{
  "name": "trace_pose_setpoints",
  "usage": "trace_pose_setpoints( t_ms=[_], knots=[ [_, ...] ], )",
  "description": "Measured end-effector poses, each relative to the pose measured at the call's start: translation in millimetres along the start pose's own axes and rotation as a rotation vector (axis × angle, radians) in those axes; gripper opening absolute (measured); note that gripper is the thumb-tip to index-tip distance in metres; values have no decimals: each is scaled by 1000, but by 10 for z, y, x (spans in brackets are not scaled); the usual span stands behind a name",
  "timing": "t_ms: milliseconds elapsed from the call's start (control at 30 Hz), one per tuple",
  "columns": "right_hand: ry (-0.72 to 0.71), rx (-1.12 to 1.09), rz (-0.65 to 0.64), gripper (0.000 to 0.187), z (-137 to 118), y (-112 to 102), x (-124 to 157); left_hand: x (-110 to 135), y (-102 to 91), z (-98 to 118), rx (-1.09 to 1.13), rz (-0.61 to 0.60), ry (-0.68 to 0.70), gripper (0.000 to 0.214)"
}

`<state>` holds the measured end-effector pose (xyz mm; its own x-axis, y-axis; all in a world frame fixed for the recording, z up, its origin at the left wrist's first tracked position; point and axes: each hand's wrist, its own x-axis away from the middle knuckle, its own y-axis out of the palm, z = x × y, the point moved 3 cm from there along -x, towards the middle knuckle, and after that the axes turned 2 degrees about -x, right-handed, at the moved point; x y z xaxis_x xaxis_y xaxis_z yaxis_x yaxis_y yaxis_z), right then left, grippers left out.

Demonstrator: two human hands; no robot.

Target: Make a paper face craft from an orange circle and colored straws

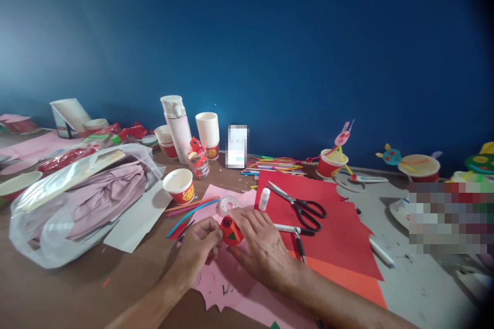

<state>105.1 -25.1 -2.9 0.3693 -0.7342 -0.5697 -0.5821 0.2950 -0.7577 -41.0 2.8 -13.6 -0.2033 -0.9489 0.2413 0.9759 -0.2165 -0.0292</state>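
Both my hands meet over a sheet of pink paper (pixel 235 288) near the table's front edge. Between them sits a small orange-red craft punch (pixel 230 230) with a green shape on its face. My left hand (pixel 198 249) curls its fingers against the punch's left side. My right hand (pixel 262 247) lies over its right side, fingers bent around it. Just beyond the punch lies a clear tape roll (pixel 228 203), and a small white glue bottle (pixel 264 199) stands right of that.
Black-handled scissors (pixel 303 206) and two pens (pixel 295 231) lie on red paper (pixel 339 231). A paper cup (pixel 179 185), a cup stack (pixel 208 135), a white flask (pixel 176 126) and a plastic bag of pink cloth (pixel 81 200) stand left. Paper-cup crafts (pixel 332 162) line the back right.
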Motion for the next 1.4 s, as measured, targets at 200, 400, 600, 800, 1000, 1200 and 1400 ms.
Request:
trace_pose_setpoints(
  t_ms=[200, 400, 600, 800, 1000, 1200, 1400],
  knots=[
    [-15, 5, 9, 49, 3, 3, 7, -34, -23, -105, 32, -4, 7, 24],
    [-29, 1, 47, 45, -16, -31, -6, -42, -41, -155, 74, -64, 13, 27],
    [-7, -24, 90, 45, -35, -79, -29, -58, -81, -201, 138, -110, 73, 28],
    [75, -98, 97, 51, -24, -114, -25, -66, -105, -180, 140, -107, 85, 22],
    [64, -101, 92, 50, -25, -118, -22, -76, -115, -195, 116, -92, 84, 17],
    [48, -107, 65, 50, -23, -78, -24, -66, -92, -141, 60, -39, 42, 18],
    [-13, -33, 72, 54, -66, -141, -20, -74, -84, -90, 71, 0, 36, 17]
  ],
)
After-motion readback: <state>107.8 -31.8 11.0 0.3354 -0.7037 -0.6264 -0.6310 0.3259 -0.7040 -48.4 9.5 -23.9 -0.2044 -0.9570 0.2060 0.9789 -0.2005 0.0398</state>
